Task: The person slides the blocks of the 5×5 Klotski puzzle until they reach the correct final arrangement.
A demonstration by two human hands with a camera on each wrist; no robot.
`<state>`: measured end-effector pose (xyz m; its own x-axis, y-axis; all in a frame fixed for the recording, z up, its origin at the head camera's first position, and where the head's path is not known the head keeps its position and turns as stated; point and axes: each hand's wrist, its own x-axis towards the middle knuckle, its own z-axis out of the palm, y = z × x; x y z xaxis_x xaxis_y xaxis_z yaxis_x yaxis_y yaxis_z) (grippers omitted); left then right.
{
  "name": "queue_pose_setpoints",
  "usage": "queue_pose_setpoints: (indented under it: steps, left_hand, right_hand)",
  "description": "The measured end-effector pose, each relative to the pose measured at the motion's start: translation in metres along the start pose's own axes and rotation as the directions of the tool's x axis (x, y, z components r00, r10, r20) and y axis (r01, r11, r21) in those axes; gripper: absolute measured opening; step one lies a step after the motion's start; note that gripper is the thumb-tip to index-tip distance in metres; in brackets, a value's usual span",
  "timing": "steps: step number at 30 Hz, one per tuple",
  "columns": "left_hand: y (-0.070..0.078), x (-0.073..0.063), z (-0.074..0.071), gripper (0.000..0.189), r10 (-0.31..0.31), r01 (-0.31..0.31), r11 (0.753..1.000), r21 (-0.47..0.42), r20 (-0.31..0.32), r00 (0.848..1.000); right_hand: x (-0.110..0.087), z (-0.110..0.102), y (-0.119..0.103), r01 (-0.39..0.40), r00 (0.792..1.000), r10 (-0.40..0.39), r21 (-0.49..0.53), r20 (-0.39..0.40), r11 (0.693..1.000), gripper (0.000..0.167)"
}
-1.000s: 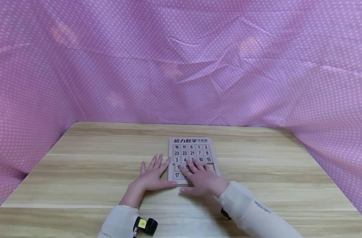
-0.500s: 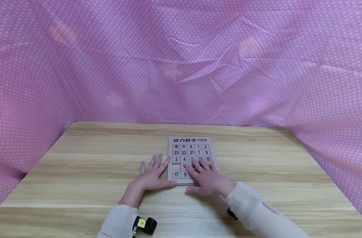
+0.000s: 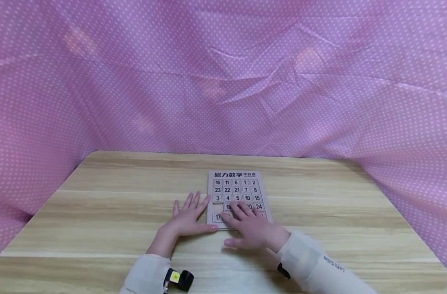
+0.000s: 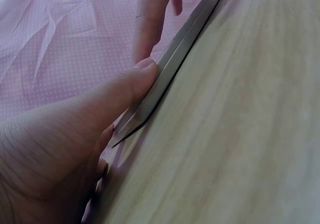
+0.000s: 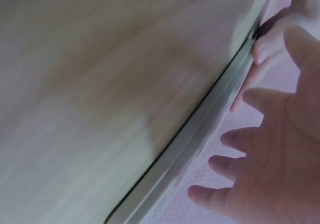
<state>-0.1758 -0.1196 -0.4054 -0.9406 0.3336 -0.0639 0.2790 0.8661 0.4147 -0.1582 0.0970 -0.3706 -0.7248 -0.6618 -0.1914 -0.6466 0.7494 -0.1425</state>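
A sliding number puzzle (image 3: 210,185) lies on the table, its numbered tiles set in rows under a printed heading. My left hand (image 3: 186,219) rests beside it with fingers spread, index fingertip at the left side and thumb at the near left corner. In the left wrist view that thumb (image 4: 142,79) touches the board's edge. My right hand (image 3: 254,230) reaches over the lower rows with fingers spread, the index fingertip beside tile 17 (image 3: 217,217) and covering part of the bottom row. A gap shows left of tile 18 (image 3: 228,207). Several lower tiles are partly hidden.
The wood-grain table (image 3: 117,216) spreads around the puzzle. Behind and at both sides hangs a pink dotted cloth (image 3: 223,81). A black wrist camera (image 3: 186,279) is strapped at the left sleeve (image 3: 146,271).
The fourth-row tiles slid right with my right hand, moving the gap from the row's right end to its left. Since then that hand has drawn nearer and leftward to the bottom row.
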Motion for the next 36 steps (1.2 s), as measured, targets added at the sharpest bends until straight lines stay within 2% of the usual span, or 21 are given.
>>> queue_pose_setpoints:
  steps: [4,26,32,36]
  left_hand:
    - [-0.001,0.000,0.001,0.094,0.000,0.000,1.000,0.002,-0.002,1.000]
    - [-0.004,0.002,0.002,0.094,-0.004,0.004,1.000,0.004,-0.001,1.000]
    - [-0.003,0.002,0.002,0.093,-0.007,0.007,1.000,0.010,-0.007,1.000]
    - [-0.001,0.001,0.002,0.093,-0.004,0.004,1.000,0.012,-0.003,1.000]
  right_hand:
    - [0.001,0.000,-0.006,0.016,1.000,-0.016,-0.009,0.006,1.000,0.070]
    - [0.019,0.000,0.004,-0.064,0.998,0.064,0.009,-0.010,0.998,0.065]
    - [0.019,-0.001,0.004,-0.060,0.998,0.060,0.011,-0.006,0.998,0.067]
    - [0.012,-0.002,0.007,-0.047,0.999,0.048,0.048,-0.018,0.998,0.068]
